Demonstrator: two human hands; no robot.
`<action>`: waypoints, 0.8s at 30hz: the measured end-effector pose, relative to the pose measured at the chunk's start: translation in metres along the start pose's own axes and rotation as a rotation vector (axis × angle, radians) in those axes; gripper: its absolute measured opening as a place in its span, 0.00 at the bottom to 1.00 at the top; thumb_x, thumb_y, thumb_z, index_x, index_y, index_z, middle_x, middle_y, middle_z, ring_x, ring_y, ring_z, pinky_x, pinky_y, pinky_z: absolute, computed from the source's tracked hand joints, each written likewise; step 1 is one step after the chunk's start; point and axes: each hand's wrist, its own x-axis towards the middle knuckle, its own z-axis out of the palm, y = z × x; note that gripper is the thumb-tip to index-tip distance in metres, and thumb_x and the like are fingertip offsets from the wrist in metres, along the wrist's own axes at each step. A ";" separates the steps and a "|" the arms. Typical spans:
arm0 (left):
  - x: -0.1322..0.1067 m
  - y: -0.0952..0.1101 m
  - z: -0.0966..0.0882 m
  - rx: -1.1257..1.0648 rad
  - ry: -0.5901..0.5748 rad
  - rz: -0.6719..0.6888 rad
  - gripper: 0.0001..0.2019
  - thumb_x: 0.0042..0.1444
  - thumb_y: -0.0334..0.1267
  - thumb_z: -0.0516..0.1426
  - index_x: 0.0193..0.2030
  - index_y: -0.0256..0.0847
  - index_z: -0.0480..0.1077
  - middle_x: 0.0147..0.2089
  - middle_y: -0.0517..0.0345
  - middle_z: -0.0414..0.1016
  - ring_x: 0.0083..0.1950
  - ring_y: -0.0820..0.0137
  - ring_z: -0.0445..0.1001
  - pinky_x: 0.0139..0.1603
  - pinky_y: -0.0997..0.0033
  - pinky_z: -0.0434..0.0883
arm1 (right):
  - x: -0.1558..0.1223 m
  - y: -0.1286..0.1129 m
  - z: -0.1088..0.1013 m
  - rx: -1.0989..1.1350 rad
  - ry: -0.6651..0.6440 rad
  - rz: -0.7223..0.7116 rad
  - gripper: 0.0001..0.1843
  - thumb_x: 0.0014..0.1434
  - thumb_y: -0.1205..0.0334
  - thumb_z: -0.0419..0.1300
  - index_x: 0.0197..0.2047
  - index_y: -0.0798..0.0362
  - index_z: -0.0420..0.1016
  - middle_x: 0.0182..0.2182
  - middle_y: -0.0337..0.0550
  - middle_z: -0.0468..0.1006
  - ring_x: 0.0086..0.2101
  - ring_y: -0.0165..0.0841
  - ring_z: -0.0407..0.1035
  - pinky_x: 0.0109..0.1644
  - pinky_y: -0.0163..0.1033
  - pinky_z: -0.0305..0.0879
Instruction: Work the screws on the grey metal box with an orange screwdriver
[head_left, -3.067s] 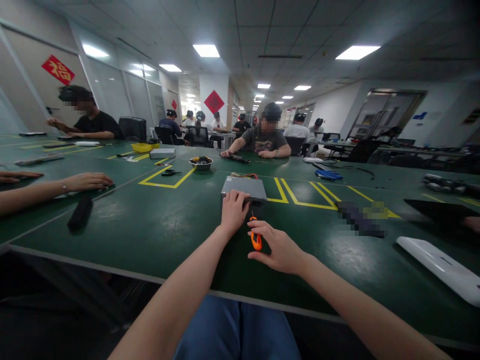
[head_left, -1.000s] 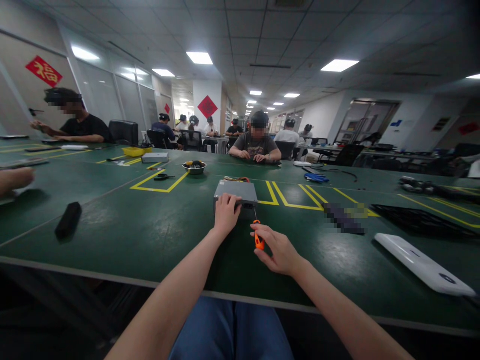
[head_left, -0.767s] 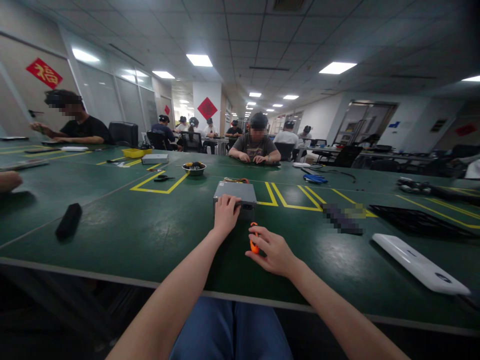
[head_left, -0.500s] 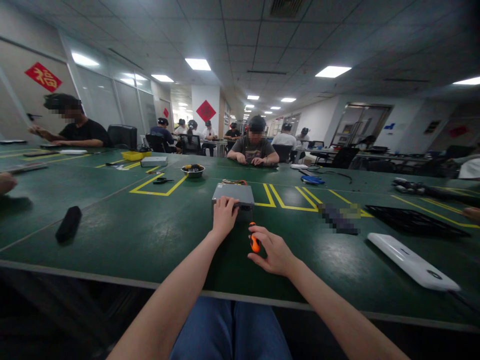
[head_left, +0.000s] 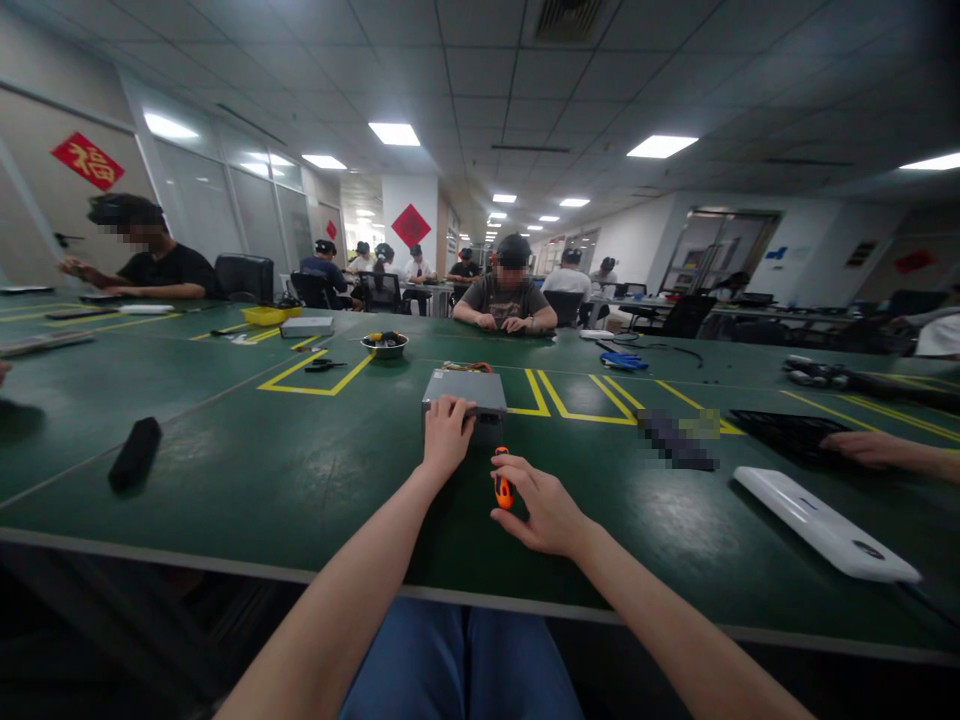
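Observation:
A grey metal box [head_left: 469,391] lies flat on the green table [head_left: 300,470] straight ahead of me. My left hand [head_left: 445,437] rests on its near left corner, fingers curled over the top edge and pressing it down. Just right of it, my right hand [head_left: 543,508] is closed round an orange-handled screwdriver [head_left: 501,487], whose shaft points toward the box's near side. The tip is hidden behind the box edge and my fingers.
A black oblong object [head_left: 135,453] lies at the left, a white flat cover [head_left: 822,522] at the right, a black tray [head_left: 795,432] behind it with another person's hand [head_left: 862,447] on it. Farther back are a metal bowl [head_left: 384,345], yellow floor-tape marks [head_left: 570,400] and seated people.
My right hand has turned the screwdriver handle and shifted slightly left; my left hand stays on the box. Another person's hand has come in at the right, and the one at the left has withdrawn.

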 end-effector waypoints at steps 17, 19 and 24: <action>0.000 0.001 0.000 0.010 0.000 0.005 0.11 0.55 0.35 0.53 0.46 0.45 0.66 0.44 0.54 0.64 0.45 0.63 0.62 0.44 0.64 0.62 | 0.003 -0.003 -0.002 -0.064 0.003 -0.052 0.18 0.62 0.59 0.49 0.53 0.56 0.58 0.48 0.56 0.66 0.45 0.40 0.67 0.43 0.44 0.69; 0.000 0.001 0.000 0.012 0.000 0.003 0.11 0.55 0.35 0.53 0.46 0.45 0.66 0.44 0.53 0.64 0.46 0.63 0.63 0.44 0.64 0.62 | 0.004 -0.003 0.000 -0.101 0.022 -0.067 0.16 0.61 0.58 0.49 0.51 0.55 0.60 0.47 0.56 0.67 0.43 0.39 0.68 0.41 0.43 0.69; 0.000 0.000 0.001 0.004 0.005 -0.003 0.11 0.55 0.35 0.53 0.46 0.45 0.66 0.44 0.54 0.64 0.46 0.63 0.63 0.45 0.64 0.62 | 0.003 -0.001 0.003 -0.032 0.081 -0.023 0.16 0.60 0.54 0.53 0.47 0.55 0.59 0.45 0.54 0.69 0.42 0.39 0.69 0.40 0.42 0.70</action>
